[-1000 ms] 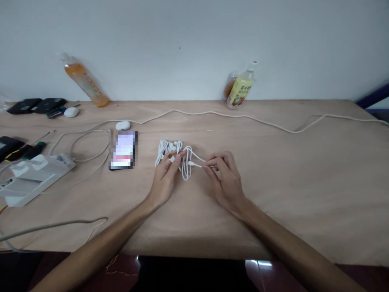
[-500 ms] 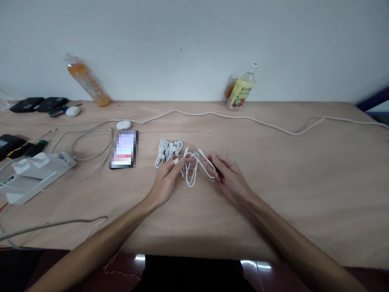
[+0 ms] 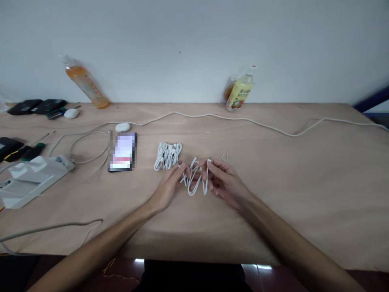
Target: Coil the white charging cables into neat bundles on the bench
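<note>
A white charging cable [image 3: 191, 190] hangs in loose loops between my two hands, just above the table. My left hand [image 3: 170, 182] is closed on one side of it, thumb pressed against the fingers. My right hand [image 3: 226, 180] pinches a white plug end of the cable between thumb and fingertips. Behind my left hand lies a bunch of coiled white cables [image 3: 167, 155], some metal USB plugs showing. A small pale loop of tie [image 3: 225, 156] rests on the table beyond my right hand. My fingers hide parts of the held cable.
A phone [image 3: 123, 152], a white earbud case [image 3: 122, 127] and a white power strip [image 3: 36, 182] lie to the left. Two bottles, one orange [image 3: 88, 87] and one yellow [image 3: 241, 92], lean against the wall. A long pale cord [image 3: 225, 117] crosses the table's back.
My right hand now pinches a plug end, where before the cable's tip stuck out free to its left. The cable loops hang slightly lower. The view has shifted a little.
</note>
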